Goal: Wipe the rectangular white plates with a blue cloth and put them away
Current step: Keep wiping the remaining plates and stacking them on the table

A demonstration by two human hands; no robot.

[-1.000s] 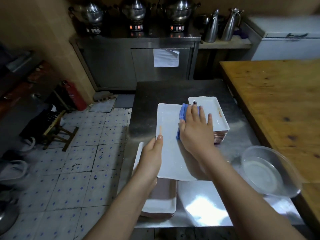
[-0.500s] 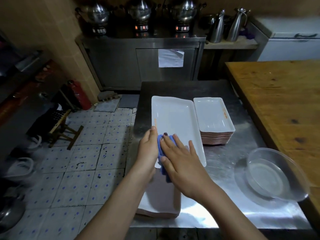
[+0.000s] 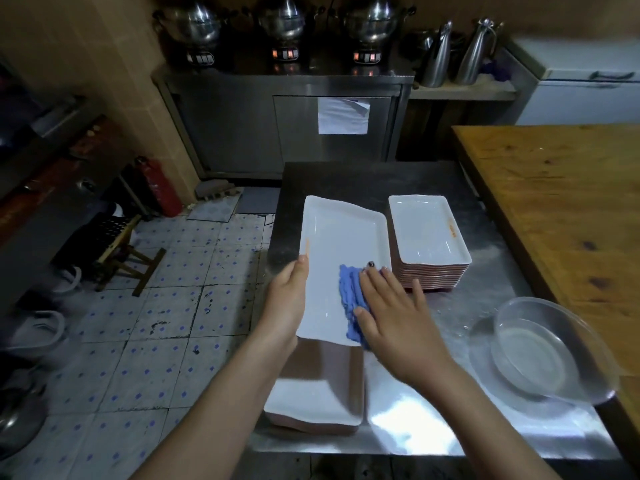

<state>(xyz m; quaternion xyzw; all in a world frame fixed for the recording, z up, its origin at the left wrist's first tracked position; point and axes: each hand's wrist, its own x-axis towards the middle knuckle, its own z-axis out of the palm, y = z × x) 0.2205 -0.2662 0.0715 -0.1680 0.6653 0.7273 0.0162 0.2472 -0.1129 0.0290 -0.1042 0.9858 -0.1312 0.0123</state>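
Head view showed the left hand (image 3: 287, 299) gripping the left long rim of a white plate (image 3: 339, 237), thumb on top, likely to steady it above the near stack (image 3: 311, 407) at the bench's (image 3: 450, 341) front left corner. The right hand (image 3: 398, 320) lay flat, fingers straight and spread, pressing the blue cloth (image 3: 349, 299) onto the plate's near right part. A second stack (image 3: 429, 233), probably the finished plates, sat just beside it toward the bench's right edge, within easy reach

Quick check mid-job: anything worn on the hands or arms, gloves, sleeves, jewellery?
Nothing worn: the left hand and right hand are ungloved, with no sleeves, watch or rings visible up to the frame edge. A right fingernail shows dark polish.
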